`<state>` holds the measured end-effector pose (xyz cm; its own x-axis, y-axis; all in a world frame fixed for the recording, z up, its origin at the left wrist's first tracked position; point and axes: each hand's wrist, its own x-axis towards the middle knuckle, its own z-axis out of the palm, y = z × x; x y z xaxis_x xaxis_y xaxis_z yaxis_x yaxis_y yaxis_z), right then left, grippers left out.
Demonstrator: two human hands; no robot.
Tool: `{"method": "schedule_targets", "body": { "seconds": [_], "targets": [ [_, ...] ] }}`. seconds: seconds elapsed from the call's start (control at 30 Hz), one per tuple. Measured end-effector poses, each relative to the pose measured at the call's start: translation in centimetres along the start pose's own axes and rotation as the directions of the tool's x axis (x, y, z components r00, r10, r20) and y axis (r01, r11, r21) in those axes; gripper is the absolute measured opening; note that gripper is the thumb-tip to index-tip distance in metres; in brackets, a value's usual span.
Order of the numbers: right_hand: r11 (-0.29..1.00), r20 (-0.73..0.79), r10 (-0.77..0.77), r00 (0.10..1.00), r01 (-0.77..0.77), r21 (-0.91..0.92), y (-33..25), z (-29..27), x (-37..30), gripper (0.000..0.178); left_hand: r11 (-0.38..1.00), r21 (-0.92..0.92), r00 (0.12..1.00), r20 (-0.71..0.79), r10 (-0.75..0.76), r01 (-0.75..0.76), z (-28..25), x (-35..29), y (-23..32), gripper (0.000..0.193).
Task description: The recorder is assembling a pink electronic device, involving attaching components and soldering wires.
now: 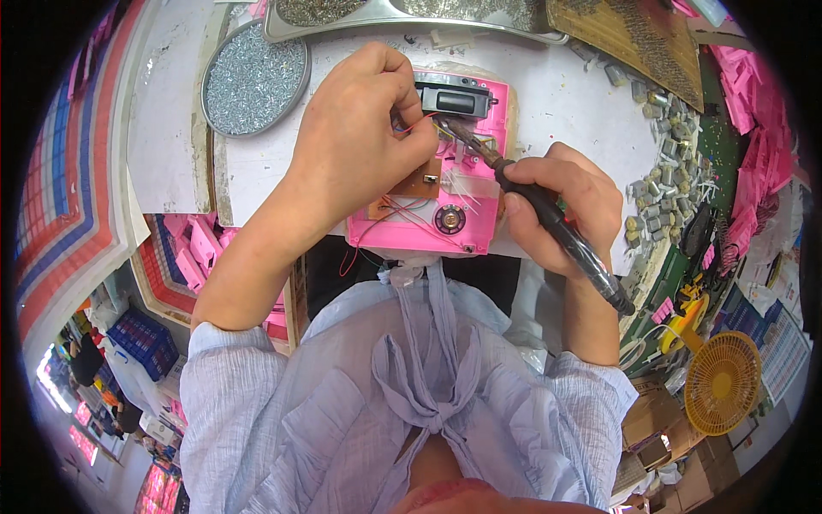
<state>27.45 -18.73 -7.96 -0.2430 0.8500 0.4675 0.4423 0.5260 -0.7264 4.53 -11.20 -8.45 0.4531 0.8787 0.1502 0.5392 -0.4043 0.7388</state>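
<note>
My right hand (569,210) is wrapped round the dark handle of a soldering iron (548,210). The iron's tip points up and left, at the wiring inside a pink plastic housing (473,237). Over the left side of that housing is my left hand (368,128), its fingers pinched on a thin red wire (417,124). A black module (454,99) lies in the upper part of the housing. Lower down are a brown circuit board (417,182), a small round speaker (450,219) and loose red wires. My left fingers partly hide the wire's end.
A round tray of small screws (211,110) stands at left. Metal trays (411,31) and a cardboard sheet with small metal parts (638,43) lie at the back. Several small motors (664,184) line the right. A yellow fan (723,383) stands at lower right.
</note>
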Motion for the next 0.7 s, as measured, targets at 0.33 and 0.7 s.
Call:
{"method": "schedule_targets", "body": {
  "seconds": [0.33,0.7],
  "targets": [
    [1.0,-0.004,-0.002,1.0,0.002,0.011,-0.17,0.11,0.23,0.03,1.0,-0.017,1.0,0.006,0.004,-0.004,-0.1,-0.02,-0.07,0.015],
    [1.0,-0.027,0.006,1.0,-0.006,0.014,-0.18,0.17,-0.11,0.03,1.0,-0.029,1.0,0.007,-0.003,0.003,-0.01,0.01,-0.18,0.015]
  ]
}}
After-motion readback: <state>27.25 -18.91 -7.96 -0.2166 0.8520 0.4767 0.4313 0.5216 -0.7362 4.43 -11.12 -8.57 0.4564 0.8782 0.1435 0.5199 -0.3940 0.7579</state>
